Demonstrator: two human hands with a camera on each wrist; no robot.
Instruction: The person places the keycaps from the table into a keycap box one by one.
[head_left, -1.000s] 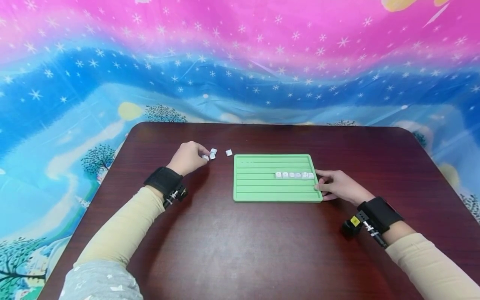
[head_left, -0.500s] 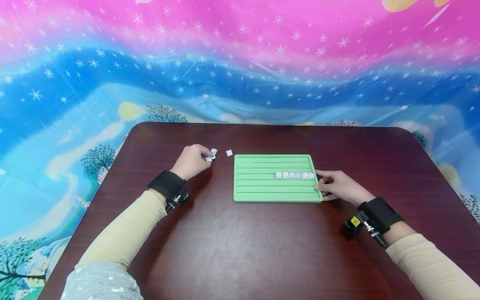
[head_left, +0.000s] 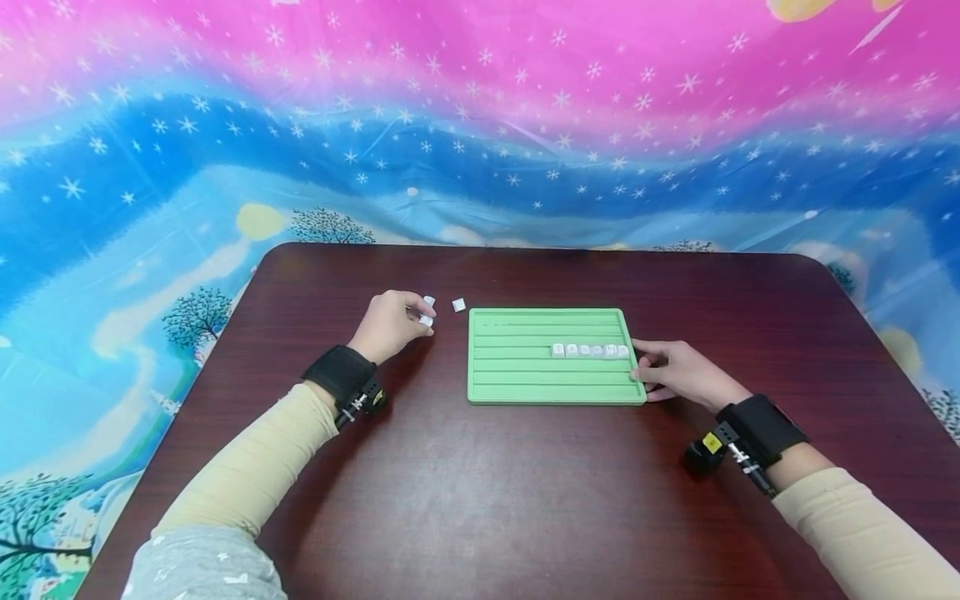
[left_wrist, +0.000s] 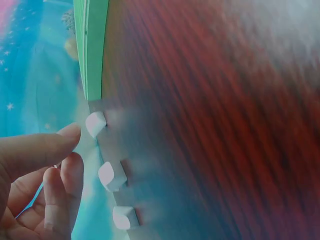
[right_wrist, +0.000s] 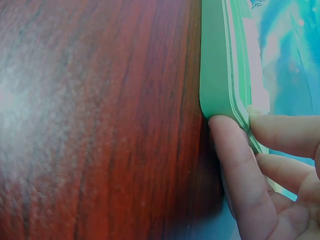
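A light green ridged tray (head_left: 517, 390) lies on the table, with a row of several small white cubes (head_left: 585, 351) in one of its grooves. My right hand (head_left: 686, 372) grips the tray's right edge near the corner, as the right wrist view (right_wrist: 250, 185) also shows. Left of the tray, my left hand (head_left: 386, 323) is bent over loose white cubes (head_left: 429, 300), thumb and index tips close together. Three cubes (left_wrist: 112, 175) show past the fingers in the left wrist view. Whether a cube sits between the fingertips is hidden.
One loose white cube (head_left: 459, 305) sits by the tray's far left corner. The dark red wooden table (head_left: 480, 492) ends at a rounded back edge, with a patterned cloth (head_left: 480, 125) hanging behind. Both wrists carry black straps with cameras.
My left hand has moved slightly right over the loose cubes, and a white cube at its fingertips has shifted right as well. The right hand and tray have stayed put.
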